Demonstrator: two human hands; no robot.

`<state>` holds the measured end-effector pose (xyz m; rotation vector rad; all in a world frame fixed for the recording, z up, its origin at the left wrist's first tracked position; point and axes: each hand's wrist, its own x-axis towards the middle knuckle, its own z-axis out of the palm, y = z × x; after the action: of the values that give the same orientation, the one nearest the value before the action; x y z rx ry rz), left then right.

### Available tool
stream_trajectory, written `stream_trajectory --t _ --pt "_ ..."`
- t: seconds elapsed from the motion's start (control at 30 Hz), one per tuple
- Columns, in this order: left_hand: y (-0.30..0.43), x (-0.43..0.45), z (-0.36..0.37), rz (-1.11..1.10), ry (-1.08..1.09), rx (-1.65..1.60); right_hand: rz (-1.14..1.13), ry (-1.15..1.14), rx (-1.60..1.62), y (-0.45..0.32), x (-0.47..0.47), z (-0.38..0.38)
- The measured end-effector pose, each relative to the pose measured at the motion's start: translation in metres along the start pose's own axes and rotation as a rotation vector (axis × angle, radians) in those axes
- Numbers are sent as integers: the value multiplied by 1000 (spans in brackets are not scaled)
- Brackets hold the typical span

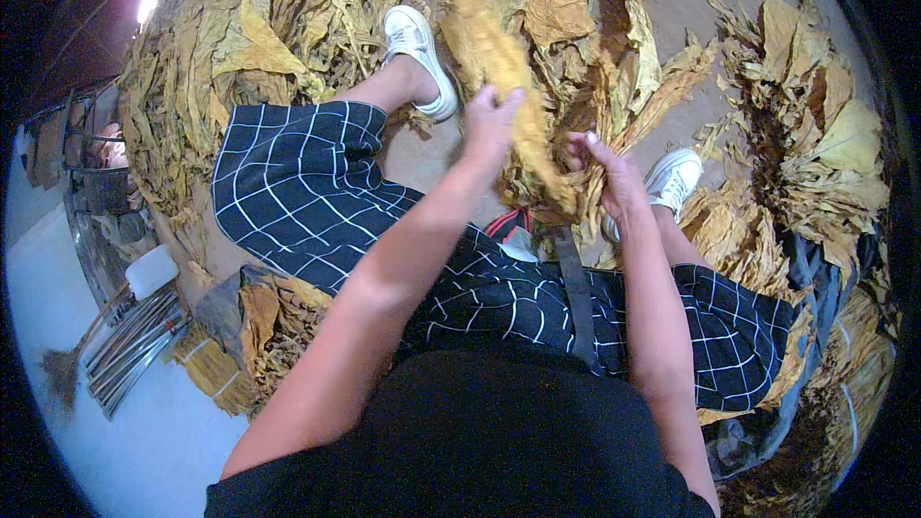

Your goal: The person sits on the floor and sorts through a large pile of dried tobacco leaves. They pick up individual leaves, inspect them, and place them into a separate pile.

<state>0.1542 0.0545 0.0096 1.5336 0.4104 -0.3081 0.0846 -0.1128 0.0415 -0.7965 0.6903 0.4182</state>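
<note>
My left hand (pixel 493 122) is pinched on a long yellow dried leaf (pixel 504 57), likely tobacco, blurred by motion. The leaf slants from the top of the view down to the right, between my shoes. My right hand (pixel 608 169) is to the right of the leaf's lower end, its thumb raised, at a bunch of brown-yellow dried leaves (pixel 593 187); whether its fingers grip the bunch is unclear. More loose leaves (pixel 557 14) lie on the floor just beyond both hands.
A large heap of dried leaves (pixel 216 36) spreads at the left. Another pile (pixel 827 115) lies at the right beside dark plastic sheeting (pixel 806 374). White shoes (pixel 421 61) rest among the leaves. At lower left are a bundle of thin rods (pixel 137 345), a broom (pixel 65 374) and a tied leaf bundle (pixel 212 367).
</note>
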Motion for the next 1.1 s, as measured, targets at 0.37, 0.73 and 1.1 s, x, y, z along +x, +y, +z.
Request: stream_trajectory --t 0.37,0.73,1.1 --pt "-122 32 -34 -541 403 888 120 174 -19 12 3 -13" --pt "-11 3 -9 99 264 273 44 213 75 -2 17 -23" --pt "-60 -9 42 -256 60 384 28 173 209 -9 5 -38"
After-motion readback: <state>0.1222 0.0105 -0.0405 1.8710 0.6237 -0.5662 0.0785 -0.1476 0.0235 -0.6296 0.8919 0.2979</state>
